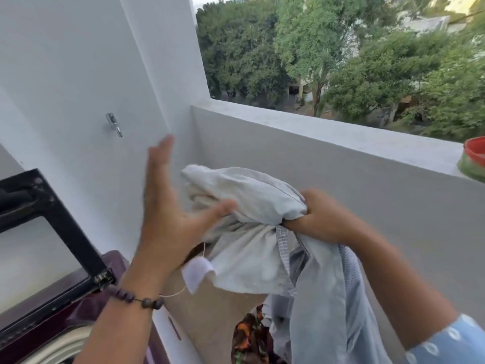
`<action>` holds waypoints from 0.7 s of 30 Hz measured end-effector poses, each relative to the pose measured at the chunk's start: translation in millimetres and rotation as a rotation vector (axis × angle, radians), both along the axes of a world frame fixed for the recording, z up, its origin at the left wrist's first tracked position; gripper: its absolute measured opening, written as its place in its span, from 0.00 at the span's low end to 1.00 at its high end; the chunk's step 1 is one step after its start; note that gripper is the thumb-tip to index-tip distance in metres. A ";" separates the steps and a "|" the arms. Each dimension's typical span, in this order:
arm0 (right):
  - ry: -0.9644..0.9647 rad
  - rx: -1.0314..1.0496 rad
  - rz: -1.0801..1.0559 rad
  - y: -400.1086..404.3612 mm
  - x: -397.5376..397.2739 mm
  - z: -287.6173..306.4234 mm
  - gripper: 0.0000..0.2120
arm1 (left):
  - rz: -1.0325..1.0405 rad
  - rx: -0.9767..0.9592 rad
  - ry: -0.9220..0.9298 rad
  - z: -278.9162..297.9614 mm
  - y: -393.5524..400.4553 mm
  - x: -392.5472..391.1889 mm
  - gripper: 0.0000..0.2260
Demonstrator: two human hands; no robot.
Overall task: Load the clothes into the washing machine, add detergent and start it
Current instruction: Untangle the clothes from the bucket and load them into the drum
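Status: loading stage, in progress. My right hand [317, 216] is clenched around a bunched pale garment [249, 227], holding it up in front of the balcony wall [328, 179]; a pale blue piece [322, 306] hangs from the same grasp. My left hand [168, 214] is released, fingers straight and spread, thumb touching the near side of the bundle. It grips nothing.

The washing machine [86, 319] sits at lower left with its lid [39, 227] raised, so the opening is accessible. Only a curved white strip below the lid is in view, and I cannot tell whether any clothes are already inside. The held bundle is to the right of the machine, not yet over the opening.

Outstanding, by my judgement: getting this bundle into the drum, then the remaining laundry. A patterned orange-and-dark cloth [249, 337] lies below the bundle. Detergent and start are not yet done; no detergent container is visible.

Surroundings: a metal hook [114, 124] on the side wall, a red-and-green basin [473, 161] on the ledge at right, trees beyond. The raised lid edge stands close to my left wrist's path; loose cloth could snag there.
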State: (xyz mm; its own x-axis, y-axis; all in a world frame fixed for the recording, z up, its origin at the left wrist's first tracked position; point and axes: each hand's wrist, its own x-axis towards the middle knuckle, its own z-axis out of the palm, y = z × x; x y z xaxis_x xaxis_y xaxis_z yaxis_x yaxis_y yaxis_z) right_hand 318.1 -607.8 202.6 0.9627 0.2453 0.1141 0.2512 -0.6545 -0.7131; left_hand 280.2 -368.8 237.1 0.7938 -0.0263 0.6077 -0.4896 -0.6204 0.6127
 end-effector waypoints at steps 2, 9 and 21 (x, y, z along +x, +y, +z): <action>-0.063 -0.173 0.080 9.9 4.4 19.8 0.11 | -0.051 0.509 0.053 2.9 -20.7 -1.0 0.59; -0.192 -0.318 0.214 17.9 8.8 51.0 0.16 | -0.093 0.347 0.320 -9.1 -40.2 33.9 0.46; 0.162 0.651 0.371 19.7 -8.7 -38.0 0.63 | -0.103 -0.761 0.092 12.9 -58.0 40.4 0.14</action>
State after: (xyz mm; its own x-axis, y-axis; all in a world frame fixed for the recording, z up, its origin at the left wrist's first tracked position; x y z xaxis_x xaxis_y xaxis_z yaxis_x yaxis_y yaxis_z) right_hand 309.4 -588.0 164.7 0.8475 0.4871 0.2108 0.2322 0.0169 -0.9725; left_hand 320.6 -426.9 250.0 0.8581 0.2962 0.4195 -0.4485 0.0342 0.8932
